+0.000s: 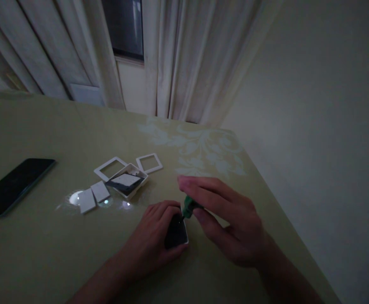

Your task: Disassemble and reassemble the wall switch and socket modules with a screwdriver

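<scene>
My left hand (pixel 159 230) is wrapped round a small white-edged box with a dark face (pixel 177 233), holding it on the table. In my right hand (pixel 230 219) is a screwdriver with a green handle (pixel 189 207), gripped between thumb and fingers. Its dark shaft slants down to the upper part of the dark face. Whether the tip sits in a screw is too small to tell. The fingers of my left hand cover the box's left side.
Left of my hands lie two white square plates (pixel 100 192), an open white box with a dark insert (pixel 130 179), and two white square frames (pixel 149 163), (pixel 111 168). A black phone (pixel 16 185) rests farther left. The table's right edge (pixel 276 198) runs beside the wall.
</scene>
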The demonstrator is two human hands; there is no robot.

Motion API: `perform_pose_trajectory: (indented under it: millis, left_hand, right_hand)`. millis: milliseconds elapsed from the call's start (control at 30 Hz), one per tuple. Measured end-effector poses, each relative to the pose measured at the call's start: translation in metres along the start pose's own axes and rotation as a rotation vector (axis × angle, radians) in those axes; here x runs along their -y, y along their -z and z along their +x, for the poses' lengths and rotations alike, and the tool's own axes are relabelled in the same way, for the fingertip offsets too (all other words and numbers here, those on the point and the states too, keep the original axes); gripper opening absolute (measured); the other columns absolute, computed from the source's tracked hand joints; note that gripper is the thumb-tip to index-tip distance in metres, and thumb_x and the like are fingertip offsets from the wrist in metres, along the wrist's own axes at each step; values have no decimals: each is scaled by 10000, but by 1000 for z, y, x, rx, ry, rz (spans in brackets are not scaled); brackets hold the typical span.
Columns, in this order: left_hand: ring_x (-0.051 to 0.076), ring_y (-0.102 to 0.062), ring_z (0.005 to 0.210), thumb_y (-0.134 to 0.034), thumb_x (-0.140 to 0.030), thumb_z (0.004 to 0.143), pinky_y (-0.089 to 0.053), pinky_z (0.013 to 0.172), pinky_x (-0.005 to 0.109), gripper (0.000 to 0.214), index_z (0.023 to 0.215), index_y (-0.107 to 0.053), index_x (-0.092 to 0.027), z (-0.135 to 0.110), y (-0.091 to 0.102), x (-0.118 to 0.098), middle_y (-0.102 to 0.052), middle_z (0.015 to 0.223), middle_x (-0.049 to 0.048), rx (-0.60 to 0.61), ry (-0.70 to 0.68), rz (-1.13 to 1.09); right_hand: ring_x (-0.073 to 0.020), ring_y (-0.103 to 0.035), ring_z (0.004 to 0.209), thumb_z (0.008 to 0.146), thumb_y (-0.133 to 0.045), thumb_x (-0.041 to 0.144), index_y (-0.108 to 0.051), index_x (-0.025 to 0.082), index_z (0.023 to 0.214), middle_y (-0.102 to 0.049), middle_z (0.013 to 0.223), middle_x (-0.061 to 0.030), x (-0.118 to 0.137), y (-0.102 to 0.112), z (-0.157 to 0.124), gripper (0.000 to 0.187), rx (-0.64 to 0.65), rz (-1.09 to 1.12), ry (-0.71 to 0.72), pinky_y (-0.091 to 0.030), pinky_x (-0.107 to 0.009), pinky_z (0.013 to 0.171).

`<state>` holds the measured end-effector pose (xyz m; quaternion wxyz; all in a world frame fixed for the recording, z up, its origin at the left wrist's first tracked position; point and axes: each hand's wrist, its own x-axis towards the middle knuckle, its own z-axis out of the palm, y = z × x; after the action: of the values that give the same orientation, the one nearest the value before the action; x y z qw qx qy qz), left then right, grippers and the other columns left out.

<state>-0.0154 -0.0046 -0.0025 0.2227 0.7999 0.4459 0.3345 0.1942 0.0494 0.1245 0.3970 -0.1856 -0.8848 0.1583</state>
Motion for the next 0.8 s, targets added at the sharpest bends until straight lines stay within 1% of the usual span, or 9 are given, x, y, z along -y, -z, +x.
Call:
perform_pose_trajectory:
  millis: [133, 200, 300, 400, 467, 533, 667, 733, 800]
  left_hand:
    - [360, -660, 1281, -808, -317, 899, -555, 1060, 575, 493, 1318, -551, -292, 0, 0, -1, -687, 1396, 111, 10, 13, -1]
    - [350, -666, 1252, -806, -324, 901, -554, 1053, 571, 467, 1288, -547, -287, 0, 0, 0, -696, 1356, 107, 21, 19, 4]
    - [369, -647, 1271, -863, -361, 838, -540, 1076, 589, 690, 1411, -488, -278, -2, 1, 4, -673, 1397, 126, 50, 34, 42]
    - [411, -609, 1324, -923, -380, 749, -515, 1107, 615, 910, 1517, -446, -277, -2, 3, 9, -638, 1482, 139, 77, 60, 108]
    - [405, -622, 1293, -923, -383, 743, -528, 1087, 595, 844, 1472, -509, -288, -2, 3, 11, -665, 1449, 119, 84, 79, 126]
    - [393, -638, 1248, -910, -408, 761, -540, 1064, 579, 758, 1420, -556, -285, -1, 2, 11, -690, 1400, 108, 81, 89, 138]
    - [396, -630, 1237, -874, -480, 820, -520, 1077, 607, 756, 1453, -533, -245, -1, -3, 13, -685, 1392, 131, 51, 97, 199]
    - [403, -616, 1268, -863, -507, 837, -502, 1098, 618, 792, 1492, -503, -242, -2, -5, 14, -668, 1430, 136, 51, 99, 219]
    - [411, -606, 1294, -864, -528, 838, -494, 1107, 623, 792, 1491, -507, -256, -3, -7, 16, -658, 1456, 132, 50, 100, 226]
  right_hand:
    - [-170, -734, 979, 965, -837, 239, -770, 186, 1320, -736, 1117, -65, 5, 2, 0, 365, -103, -137, -14, -644, -260, 886]
    - [-209, -727, 1109, 1022, -764, 262, -682, 143, 1453, -728, 1252, -115, 7, 4, 0, 455, -27, -134, -37, -631, -310, 991]
    - [-235, -645, 1361, 1093, -532, 126, -531, 92, 1586, -642, 1506, -162, 6, 8, 1, 494, 96, -4, -74, -560, -360, 1147]
    - [-177, -714, 1172, 1057, -653, 121, -696, 161, 1429, -737, 1303, -92, 2, 8, 1, 377, 4, -24, -61, -595, -283, 1025]
    - [-170, -718, 1018, 1002, -769, 163, -762, 174, 1326, -755, 1134, -65, 1, 7, 1, 324, -76, -104, -37, -608, -283, 930]
    - [-194, -715, 1053, 1008, -755, 170, -734, 151, 1372, -762, 1159, -85, 2, 8, 1, 365, -59, -119, -35, -605, -314, 954]
    - [-197, -654, 1345, 1091, -540, 100, -565, 139, 1565, -681, 1476, -112, 6, 12, 3, 476, 127, 82, -116, -546, -309, 1136]
    - [-166, -688, 1281, 1089, -578, 104, -624, 173, 1513, -715, 1409, -81, 7, 11, 3, 432, 95, 99, -128, -557, -261, 1097]
    - [-151, -734, 1115, 1043, -714, 153, -711, 188, 1401, -761, 1241, -57, 6, 8, 2, 360, -5, 32, -116, -588, -232, 991]
